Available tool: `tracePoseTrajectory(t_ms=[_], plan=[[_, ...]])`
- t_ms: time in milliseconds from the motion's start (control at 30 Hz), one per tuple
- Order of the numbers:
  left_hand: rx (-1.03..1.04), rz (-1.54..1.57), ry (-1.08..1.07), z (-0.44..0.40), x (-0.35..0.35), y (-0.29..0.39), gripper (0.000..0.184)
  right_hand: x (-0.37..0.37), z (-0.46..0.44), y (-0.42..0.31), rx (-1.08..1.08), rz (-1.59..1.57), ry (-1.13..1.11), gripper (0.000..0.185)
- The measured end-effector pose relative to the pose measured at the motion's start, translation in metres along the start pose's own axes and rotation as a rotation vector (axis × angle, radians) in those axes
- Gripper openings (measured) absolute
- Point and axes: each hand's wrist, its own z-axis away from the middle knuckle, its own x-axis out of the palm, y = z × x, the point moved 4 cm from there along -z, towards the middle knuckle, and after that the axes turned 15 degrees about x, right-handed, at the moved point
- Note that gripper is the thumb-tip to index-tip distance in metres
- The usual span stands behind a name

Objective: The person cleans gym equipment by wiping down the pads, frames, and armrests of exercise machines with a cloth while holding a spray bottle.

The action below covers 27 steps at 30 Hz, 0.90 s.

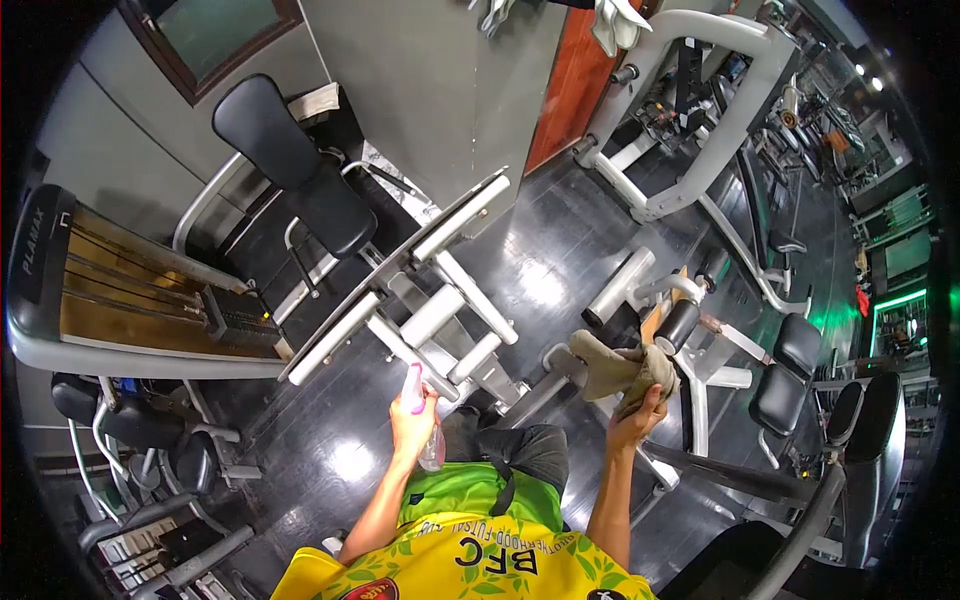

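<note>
My left hand (412, 425) is closed around a clear spray bottle (434, 450) with a pink and white trigger head, held in front of my left side. A bunched, beige-grey cloth (610, 367) hangs from my right hand (638, 420), whose fingers are wrapped on its lower right part. Just beyond the cloth is a grey-white gym machine with a black foam roller (679, 327). Past the spray bottle stands another machine's white metal frame (436, 318).
A weight-stack machine (140, 290) stands at the left, near a black padded seat (290, 160). To the right are black pads (785, 385) and a large grey frame (720, 120). Dark floor (535, 270) shows between the machines. A grey wall (450, 90) rises ahead.
</note>
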Motion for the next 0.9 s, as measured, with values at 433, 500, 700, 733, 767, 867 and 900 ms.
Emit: tracePoseTrajectory(t_ms=[433, 500, 700, 733, 767, 867, 900], plan=[[0.056, 0.013, -0.111, -0.009, 0.013, -0.005, 0.004, 0.061, 0.017, 0.057, 0.445, 0.282, -0.301, 0.046], [0.091, 0.017, -0.094, -0.012, 0.012, -0.001, 0.007, 0.081, 0.027, 0.09, 0.541, 0.471, -0.367, 0.046], [0.117, 0.062, -0.124, -0.012, -0.01, 0.009, 0.01, 0.187, 0.022, 0.196, -0.084, 0.699, -0.526, 0.043], [0.124, 0.055, -0.122, -0.01, -0.017, 0.007, 0.011, 0.202, 0.027, 0.21, -0.07, 0.651, -0.39, 0.044], [0.069, 0.083, -0.112, -0.008, -0.023, 0.005, 0.012, 0.21, 0.039, 0.217, -0.06, 0.708, -0.282, 0.044], [0.108, 0.012, -0.101, -0.009, -0.041, -0.001, 0.011, 0.228, 0.085, 0.234, -0.06, 0.707, 0.002, 0.035], [0.126, -0.06, -0.123, -0.01, -0.048, -0.003, 0.012, 0.226, 0.097, 0.239, 0.048, 0.74, -0.039, 0.035]])
